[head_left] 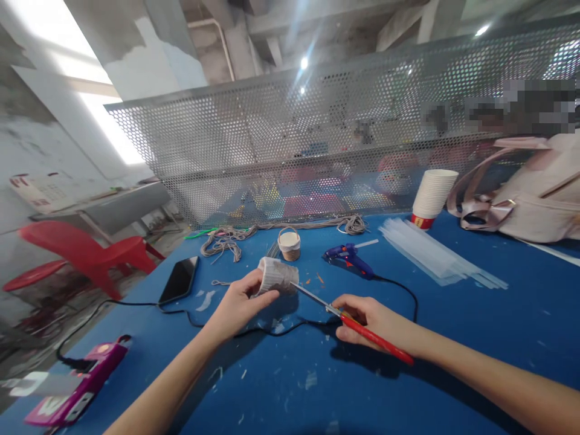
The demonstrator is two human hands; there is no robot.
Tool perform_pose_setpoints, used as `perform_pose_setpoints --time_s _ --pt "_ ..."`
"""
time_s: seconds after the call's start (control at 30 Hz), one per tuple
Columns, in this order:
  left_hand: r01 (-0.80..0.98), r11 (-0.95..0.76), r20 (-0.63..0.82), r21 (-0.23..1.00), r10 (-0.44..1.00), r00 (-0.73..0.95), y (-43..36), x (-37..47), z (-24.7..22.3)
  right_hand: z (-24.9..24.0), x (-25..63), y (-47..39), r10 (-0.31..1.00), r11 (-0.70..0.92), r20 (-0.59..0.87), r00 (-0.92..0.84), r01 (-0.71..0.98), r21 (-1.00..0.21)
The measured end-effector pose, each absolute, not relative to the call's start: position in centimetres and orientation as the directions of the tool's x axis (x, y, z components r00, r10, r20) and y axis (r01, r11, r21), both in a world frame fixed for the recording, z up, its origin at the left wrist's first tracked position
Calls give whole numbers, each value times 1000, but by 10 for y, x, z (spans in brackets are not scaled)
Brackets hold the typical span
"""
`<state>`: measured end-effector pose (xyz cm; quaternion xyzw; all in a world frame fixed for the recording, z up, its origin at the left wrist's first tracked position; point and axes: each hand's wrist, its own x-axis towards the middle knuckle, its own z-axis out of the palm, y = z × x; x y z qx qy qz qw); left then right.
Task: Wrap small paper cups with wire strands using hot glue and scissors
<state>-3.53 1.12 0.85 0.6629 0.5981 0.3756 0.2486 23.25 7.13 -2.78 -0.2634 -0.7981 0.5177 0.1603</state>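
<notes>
My left hand [247,299] grips a small cup-shaped piece wrapped in greyish-white cord [278,277], tilted on its side above the table. In my right hand [369,320] is a pair of scissors [369,337] with red handles. The tip of their metal blades is at the right end of the wrapped cup; whether it touches cannot be made out. Behind the cup stands a little basket [289,244] with a pale upper part, a brown base and a thin handle. A blue hot glue gun [351,258] lies to the right of it.
Grey cord bundles [226,240] run along the back by a perforated metal screen [272,151]. A phone [180,279] and purple power strip [79,386] lie left. Clear glue sticks [437,254], stacked paper cups [432,196] and a pale bag [539,193] are right. A black cable crosses the table.
</notes>
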Motion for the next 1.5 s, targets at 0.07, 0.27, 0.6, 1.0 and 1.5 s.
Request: perform_pose_setpoints --time_s 0.07,0.27,0.6,1.0,1.5 --pt "606 -170 199 777 980 20 11 -36 9 -29 229 72 606 321 34 -795 205 -925" --pt "542 -226 221 809 972 77 4 -39 14 -24 229 71 601 354 49 -798 211 -911" --pt "519 -263 236 813 965 118 6 -41 7 -31 225 66 685 390 127 -717 215 -895" --pt "472 -110 116 875 993 17 3 -20 -3 -34 175 69 850 197 235 -472 -127 -972" --pt "321 37 -24 946 999 -44 4 -5 -4 -52 168 58 795 444 411 -447 -32 -895"
